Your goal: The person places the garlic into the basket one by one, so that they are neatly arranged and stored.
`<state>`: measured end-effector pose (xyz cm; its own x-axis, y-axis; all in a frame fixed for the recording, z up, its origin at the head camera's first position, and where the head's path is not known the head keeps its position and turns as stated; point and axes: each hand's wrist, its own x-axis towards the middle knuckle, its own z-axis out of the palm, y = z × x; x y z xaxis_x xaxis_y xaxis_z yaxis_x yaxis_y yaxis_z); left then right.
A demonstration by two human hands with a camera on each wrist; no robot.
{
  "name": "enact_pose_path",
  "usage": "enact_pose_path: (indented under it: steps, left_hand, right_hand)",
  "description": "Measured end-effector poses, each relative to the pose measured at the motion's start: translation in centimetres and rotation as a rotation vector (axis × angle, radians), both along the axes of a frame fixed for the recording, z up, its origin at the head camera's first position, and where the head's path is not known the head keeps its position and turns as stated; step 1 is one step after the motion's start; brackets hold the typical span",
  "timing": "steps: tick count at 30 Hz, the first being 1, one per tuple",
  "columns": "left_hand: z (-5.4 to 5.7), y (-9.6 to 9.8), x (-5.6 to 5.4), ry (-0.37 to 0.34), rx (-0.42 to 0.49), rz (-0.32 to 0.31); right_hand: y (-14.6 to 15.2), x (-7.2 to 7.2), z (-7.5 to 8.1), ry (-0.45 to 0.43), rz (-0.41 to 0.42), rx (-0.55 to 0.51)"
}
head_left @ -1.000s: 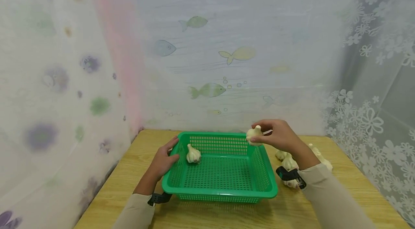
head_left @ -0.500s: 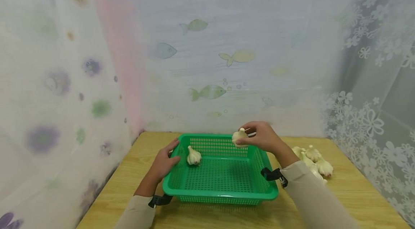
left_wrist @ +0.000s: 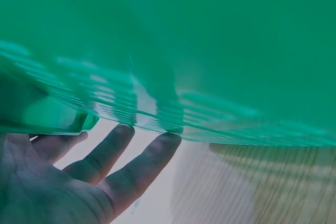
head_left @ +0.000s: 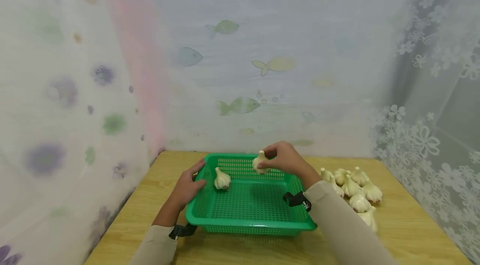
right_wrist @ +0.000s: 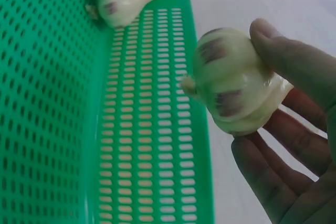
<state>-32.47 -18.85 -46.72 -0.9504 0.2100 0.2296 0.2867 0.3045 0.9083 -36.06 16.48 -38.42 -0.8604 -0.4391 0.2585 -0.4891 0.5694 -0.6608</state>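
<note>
A green plastic basket (head_left: 251, 226) with slotted walls stands on the wooden table. My left hand (head_left: 188, 186) holds its left rim, thumb over the edge; in the left wrist view the straight fingertips (left_wrist: 170, 139) touch the outer wall from below. Above the basket's back part, my right hand (head_left: 286, 160) pinches a garlic bulb (head_left: 260, 163) between thumb and fingers, stem up. The right wrist view shows purplish patches on this held bulb (right_wrist: 231, 80). Inside the basket, near the left end, sits another garlic bulb (head_left: 222, 179).
Right of the basket, several garlic bulbs (head_left: 352, 188) lie in a loose pile on the table (head_left: 408, 231). Behind the table hangs a pale curtain (head_left: 330, 27) printed with fish. Floral sheets (head_left: 71, 140) close off the sides.
My right hand has carried the garlic bulb leftward, from the basket's back right corner to over its back middle. The pile on the right shows more fully. The left hand stays on the rim.
</note>
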Motion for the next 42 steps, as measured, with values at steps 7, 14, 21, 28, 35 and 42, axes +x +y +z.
enact_pose_path:
  steps: [7, 14, 21, 28, 35, 42]
  left_hand:
    - [0.3, -0.1, 0.0, -0.004, 0.001, -0.017]
    - [0.3, -0.1, 0.1, -0.014, 0.003, -0.023]
    - [0.3, -0.1, 0.2, -0.019, 0.0, -0.019]
    - [0.5, -0.1, 0.3, -0.019, 0.007, -0.025]
    - [0.3, 0.0, 0.1, -0.01, 0.025, -0.034]
    - [0.3, -0.1, 0.2, -0.009, 0.019, -0.022]
  right_hand:
    - [-1.8, -0.9, -0.4, -0.051, -0.027, -0.044]
    - [-3.1, -1.6, -1.5, -0.107, -0.049, -0.059]
    - [-3.9, -2.1, -3.1, -0.121, -0.072, -0.049]
    - [-4.2, -2.3, -4.3, -0.129, -0.063, -0.047]
    - [-4.2, -2.4, -5.0, -0.138, -0.051, -0.016]
    - [-4.8, -2.3, -5.5, -0.158, -0.037, -0.031]
